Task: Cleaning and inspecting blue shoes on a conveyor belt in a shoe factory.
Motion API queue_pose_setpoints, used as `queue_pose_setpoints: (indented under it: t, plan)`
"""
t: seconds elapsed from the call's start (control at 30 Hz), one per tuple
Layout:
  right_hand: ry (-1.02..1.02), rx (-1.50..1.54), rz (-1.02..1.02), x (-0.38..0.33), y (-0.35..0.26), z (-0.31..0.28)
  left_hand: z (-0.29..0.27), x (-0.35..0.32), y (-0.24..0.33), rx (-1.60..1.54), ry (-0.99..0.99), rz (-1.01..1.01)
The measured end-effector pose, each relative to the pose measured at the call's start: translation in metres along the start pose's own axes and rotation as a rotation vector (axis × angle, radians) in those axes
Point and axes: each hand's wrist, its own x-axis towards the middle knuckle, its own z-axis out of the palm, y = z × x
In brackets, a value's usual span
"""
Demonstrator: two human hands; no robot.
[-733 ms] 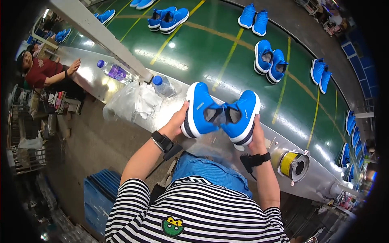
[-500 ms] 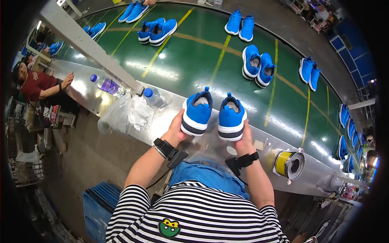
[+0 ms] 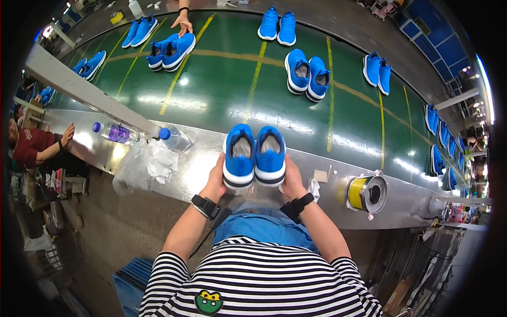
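Note:
Just over the near metal edge of the conveyor, I hold a pair of blue sneakers with white soles, side by side with their heels toward me. My left hand is closed on the outer side of the left sneaker. My right hand grips the outer side of the right sneaker. Pale stuffing shows inside both openings. The two shoes touch or nearly touch along their inner sides. Most of my fingers are hidden behind and beneath the shoes.
A green conveyor belt carries several pairs of blue sneakers. Along its metal edge are bottles, a plastic bag and a yellow-labelled tin. A slanting post stands left. A co-worker's hand reaches toward one pair; another person is at left.
Both my hands have brought the sneakers together, and their openings now show more than their heels. The co-worker's hand has come over a pair on the belt. My view has shifted slightly.

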Motion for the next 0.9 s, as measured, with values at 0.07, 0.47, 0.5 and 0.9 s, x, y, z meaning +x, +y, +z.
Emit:
queue_pose_setpoints:
  t: [0.07,0.47,0.5,0.9]
  plan:
    - [0.07,-0.226,-0.065,-0.009,0.001,-0.005,-0.012,-0.011,-0.008,0.282,0.057,0.086]
    - [-0.062,-0.435,-0.08,-0.006,0.006,-0.03,-0.052,-0.001,-0.03,0.551,0.028,0.148]
    - [0.002,-0.359,-0.037,-0.01,0.003,-0.033,-0.055,-0.005,-0.026,0.477,0.018,0.031]
    - [-0.09,-0.039,0.089,-0.031,0.002,-0.051,-0.062,-0.021,-0.021,0.31,-0.081,-0.016]
